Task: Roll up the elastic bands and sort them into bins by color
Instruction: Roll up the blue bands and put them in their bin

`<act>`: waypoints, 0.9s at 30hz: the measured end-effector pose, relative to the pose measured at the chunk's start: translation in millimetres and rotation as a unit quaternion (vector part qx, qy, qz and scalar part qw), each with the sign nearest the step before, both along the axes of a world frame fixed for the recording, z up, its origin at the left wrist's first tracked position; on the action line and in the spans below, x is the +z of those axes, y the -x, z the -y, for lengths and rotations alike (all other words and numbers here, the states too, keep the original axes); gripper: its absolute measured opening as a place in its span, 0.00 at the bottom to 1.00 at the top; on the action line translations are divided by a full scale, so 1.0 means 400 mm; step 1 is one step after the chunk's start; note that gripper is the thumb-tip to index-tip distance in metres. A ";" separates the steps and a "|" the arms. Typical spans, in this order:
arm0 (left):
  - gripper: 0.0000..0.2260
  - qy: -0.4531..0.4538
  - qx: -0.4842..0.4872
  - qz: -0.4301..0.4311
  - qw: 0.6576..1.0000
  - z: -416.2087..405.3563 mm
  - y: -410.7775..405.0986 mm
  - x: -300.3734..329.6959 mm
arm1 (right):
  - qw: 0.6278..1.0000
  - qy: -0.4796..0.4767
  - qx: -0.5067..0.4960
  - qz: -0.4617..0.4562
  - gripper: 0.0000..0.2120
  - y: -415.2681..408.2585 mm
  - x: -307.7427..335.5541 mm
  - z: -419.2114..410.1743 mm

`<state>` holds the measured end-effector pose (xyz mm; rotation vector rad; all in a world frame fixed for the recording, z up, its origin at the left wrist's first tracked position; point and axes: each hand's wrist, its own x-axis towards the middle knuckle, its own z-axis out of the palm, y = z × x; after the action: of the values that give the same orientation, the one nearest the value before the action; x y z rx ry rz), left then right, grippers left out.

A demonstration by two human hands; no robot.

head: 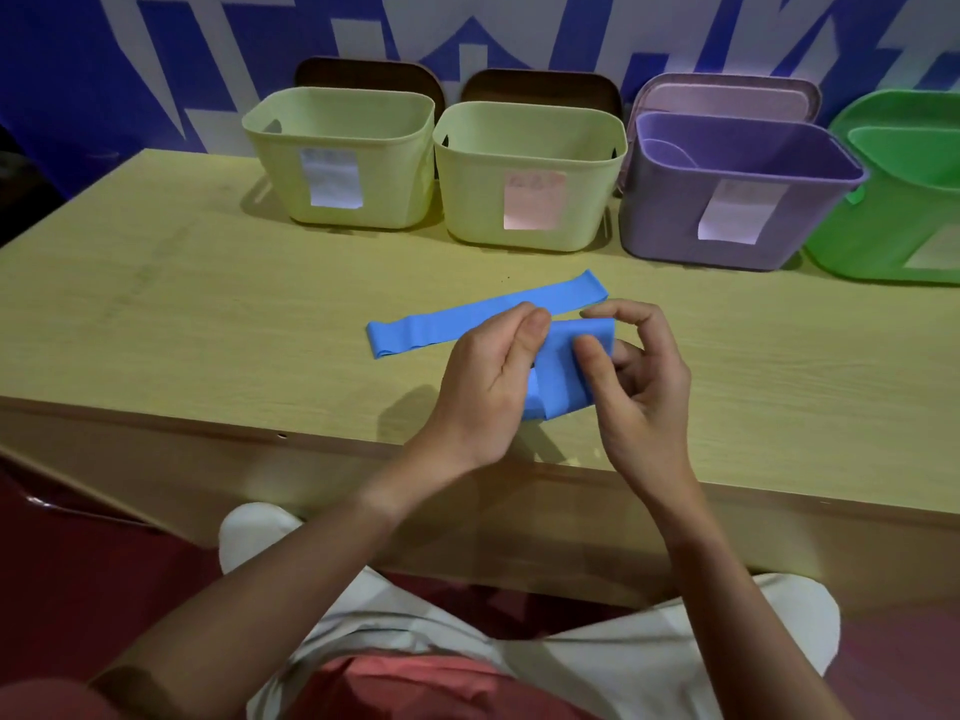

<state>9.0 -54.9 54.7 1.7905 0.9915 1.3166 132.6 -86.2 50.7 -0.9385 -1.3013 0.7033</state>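
A folded blue elastic band (pixel 563 368) is held just above the worktop (pixel 208 314), pinched by the left hand (pixel 488 381) and right hand (pixel 639 387), fingers clamped on it, probably so the roll stays tight, while a second blue band (pixel 483 314) lies flat behind.

There is just one view. The camera sits on the person's head and looks forward and down. It is close to the two arms, which reach up from the bottom of the picture. The left hand (pixel 488 387) and right hand (pixel 639 387) meet near the middle. The bench (pixel 208 314) fills the middle of the view. The bins (pixel 519 179) stand in a row at its far edge, near the top. The person's lap shows at the very bottom
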 end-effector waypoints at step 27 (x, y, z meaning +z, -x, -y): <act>0.20 0.146 0.001 0.097 0.985 0.013 -0.002 -0.016 | 0.997 0.022 0.001 0.073 0.09 -0.012 -0.025 0.006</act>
<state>9.7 -60.2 48.4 1.4142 1.0199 1.2473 137.5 -88.4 40.7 -1.0401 -1.4197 0.6775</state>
